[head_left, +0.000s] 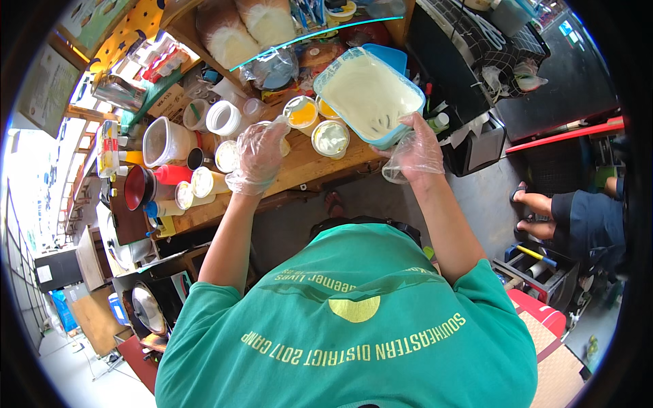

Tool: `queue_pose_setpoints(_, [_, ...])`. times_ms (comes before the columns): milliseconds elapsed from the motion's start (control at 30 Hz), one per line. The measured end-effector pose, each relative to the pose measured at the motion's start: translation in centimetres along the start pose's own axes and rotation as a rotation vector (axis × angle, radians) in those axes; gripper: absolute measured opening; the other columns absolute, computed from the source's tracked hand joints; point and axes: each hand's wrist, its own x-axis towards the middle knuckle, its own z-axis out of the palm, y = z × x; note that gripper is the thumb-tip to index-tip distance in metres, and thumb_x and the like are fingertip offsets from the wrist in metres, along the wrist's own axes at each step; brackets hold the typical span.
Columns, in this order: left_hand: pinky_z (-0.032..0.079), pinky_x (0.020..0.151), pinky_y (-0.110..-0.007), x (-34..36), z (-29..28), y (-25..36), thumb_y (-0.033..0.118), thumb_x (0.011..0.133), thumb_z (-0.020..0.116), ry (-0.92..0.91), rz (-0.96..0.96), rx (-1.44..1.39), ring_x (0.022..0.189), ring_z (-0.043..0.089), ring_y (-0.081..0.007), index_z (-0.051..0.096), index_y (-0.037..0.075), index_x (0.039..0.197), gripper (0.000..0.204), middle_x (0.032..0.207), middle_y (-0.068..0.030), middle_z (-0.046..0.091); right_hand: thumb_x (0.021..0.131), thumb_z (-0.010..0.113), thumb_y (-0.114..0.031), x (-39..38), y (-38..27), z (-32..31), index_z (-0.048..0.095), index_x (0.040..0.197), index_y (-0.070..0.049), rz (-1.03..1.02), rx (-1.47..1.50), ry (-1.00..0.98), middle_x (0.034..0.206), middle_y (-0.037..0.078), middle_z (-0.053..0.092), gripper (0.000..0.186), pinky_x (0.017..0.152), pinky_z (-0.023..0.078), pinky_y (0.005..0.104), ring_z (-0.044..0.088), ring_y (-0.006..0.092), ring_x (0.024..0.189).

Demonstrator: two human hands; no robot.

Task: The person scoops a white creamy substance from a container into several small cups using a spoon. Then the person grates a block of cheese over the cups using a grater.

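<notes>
"What's the right hand grasping?"
"The blue tub of white cream, by its five-o'clock corner; it lies toward eleven from the grip."
"Left hand?"
"Curled; whether holding anything, I can't tell."

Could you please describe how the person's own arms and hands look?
The left hand and right hand wear loose, wrinkled, see-through plastic gloves. The forearms are bare below the short, plain green sleeves of a T-shirt.

The head-worn fisheye looks down across the table.
</notes>
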Motion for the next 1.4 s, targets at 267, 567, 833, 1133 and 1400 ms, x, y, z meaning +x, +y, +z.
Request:
queue_pose_setpoints(267, [0.056,0.075,-0.045,1.0,-1.4,1.0,-0.006,0.080,0.071,0.105,-0.038,0.053,0.084,0.069,-0.0323,0.074,0.010,0.108,0.032,0.089,-0.0111,0.073,0.083,0.074,-0.027,-1.7,-0.7,-0.7,0.053,0.143,-0.010,-0.018,0.047,0.037,0.142,0.015,0.059,0.065,0.097,0.047,0.0666,0.061,0.0391,0.127])
queue_pose_setpoints(567, [0.057,0.086,-0.044,-1.1,2.0,-0.3,-0.003,0.084,0.069,0.015,0.015,0.116,0.094,0.072,-0.0333,0.076,0.009,0.108,0.028,0.098,-0.0122,0.076,0.083,0.072,-0.024,-3.7,-1.3,-1.2,0.048,0.147,-0.008,-0.014,0.030,0.072,0.144,0.015,0.057,0.070,0.101,0.045,0.0665,0.057,0.0387,0.132])
queue_pose_setpoints(833, [0.055,0.075,-0.046,-0.2,1.5,-1.4,-0.004,0.082,0.071,0.083,0.045,0.051,0.084,0.069,-0.0336,0.073,0.010,0.110,0.031,0.087,-0.0128,0.071,0.080,0.074,-0.020,-4.2,-1.1,-1.7,0.053,0.141,-0.010,0.015,0.080,0.037,0.138,0.013,0.058,0.066,0.097,0.048,0.0621,0.059,0.0351,0.126])
queue_pose_setpoints(1133, [0.056,0.078,-0.046,0.1,0.5,-1.0,-0.007,0.081,0.068,0.093,0.039,0.075,0.085,0.069,-0.0347,0.074,0.009,0.109,0.033,0.090,-0.0135,0.073,0.084,0.071,-0.024,-3.7,-0.4,-3.4,0.052,0.143,-0.009,0.035,0.057,0.032,0.141,0.015,0.060,0.064,0.096,0.050,0.0639,0.060,0.0385,0.129])
queue_pose_setpoints(1400, [0.057,0.082,-0.045,-0.6,0.3,-0.4,-0.006,0.080,0.068,0.075,-0.038,0.085,0.093,0.070,-0.0351,0.074,0.009,0.110,0.034,0.096,-0.0146,0.074,0.084,0.072,-0.025,-3.5,-0.9,-3.4,0.052,0.144,-0.007,0.013,0.043,0.031,0.141,0.015,0.060,0.066,0.097,0.050,0.0629,0.063,0.0373,0.125])
